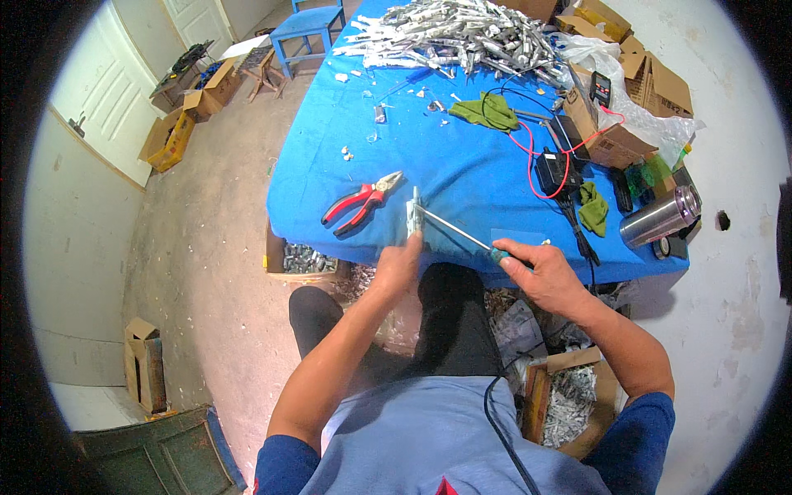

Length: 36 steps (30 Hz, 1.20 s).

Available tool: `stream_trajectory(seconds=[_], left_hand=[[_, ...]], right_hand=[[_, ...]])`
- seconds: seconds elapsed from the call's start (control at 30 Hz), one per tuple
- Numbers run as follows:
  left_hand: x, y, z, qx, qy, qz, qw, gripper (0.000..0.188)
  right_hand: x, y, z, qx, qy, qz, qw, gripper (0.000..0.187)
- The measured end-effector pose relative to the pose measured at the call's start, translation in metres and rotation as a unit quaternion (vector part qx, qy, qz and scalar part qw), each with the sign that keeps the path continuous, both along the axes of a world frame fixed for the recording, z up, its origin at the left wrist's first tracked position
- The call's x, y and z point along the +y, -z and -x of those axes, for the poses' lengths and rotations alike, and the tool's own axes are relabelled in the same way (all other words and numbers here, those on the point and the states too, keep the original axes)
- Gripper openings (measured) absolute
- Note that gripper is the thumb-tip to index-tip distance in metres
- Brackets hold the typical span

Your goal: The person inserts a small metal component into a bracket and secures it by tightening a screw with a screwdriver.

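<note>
My left hand [399, 266] is closed on the lower end of a slim white-and-grey tubular piece [415, 216], which stands out away from me near the table's front edge. In my right hand [546, 276] is a screwdriver [459, 230] with a teal handle, gripped by the fingers. Its long metal shaft slants left, and the tip meets the side of the tubular piece; whether it goes inside cannot be made out. Left of the piece lie pliers [363, 203] with red-and-black handles, jaws toward the back right.
A heap of similar pieces [458, 37] covers the back of the blue-clothed table [371, 124]. Green cloths [485, 111], a red cable [528, 161], a black power adapter [554, 172] and a steel flask [660, 216] lie rightward. Below stand boxes of parts [307, 268].
</note>
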<state>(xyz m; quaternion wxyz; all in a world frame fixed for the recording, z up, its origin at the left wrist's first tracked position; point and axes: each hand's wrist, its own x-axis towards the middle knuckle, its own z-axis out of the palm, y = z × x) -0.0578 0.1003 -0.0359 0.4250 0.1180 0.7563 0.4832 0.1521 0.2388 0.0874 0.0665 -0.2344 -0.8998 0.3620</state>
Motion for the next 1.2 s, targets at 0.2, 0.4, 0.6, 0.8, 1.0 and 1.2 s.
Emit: stream_trajectory(seconds=[0.2,0.4,0.6,0.8,1.0,1.2], left_hand=[[-0.004,0.003,-0.002,0.024,0.024,0.007,0.999,0.074],[-0.001,0.010,-0.003,0.046,0.027,-0.007,0.999,0.076],[0.001,0.008,-0.002,0.027,0.029,-0.005,0.999,0.075],[-0.001,-0.001,-0.002,-0.006,0.026,-0.026,0.999,0.070],[-0.003,-0.006,0.001,-0.046,0.041,-0.050,0.997,0.065],[-0.006,0.001,0.005,-0.054,0.053,-0.050,0.996,0.062]], right_hand=[[0.004,-0.016,0.002,-0.027,0.045,0.170,0.984,0.032],[0.021,-0.023,0.008,-0.056,-0.029,-0.021,0.998,0.030],[0.013,-0.046,0.024,-0.055,-0.095,-0.271,0.956,0.023],[0.035,-0.057,0.046,-0.066,-0.164,-0.227,0.958,0.019],[0.066,-0.079,0.069,-0.187,-0.145,-0.045,0.971,0.025],[0.072,-0.073,0.065,-0.235,-0.032,0.147,0.960,0.028]])
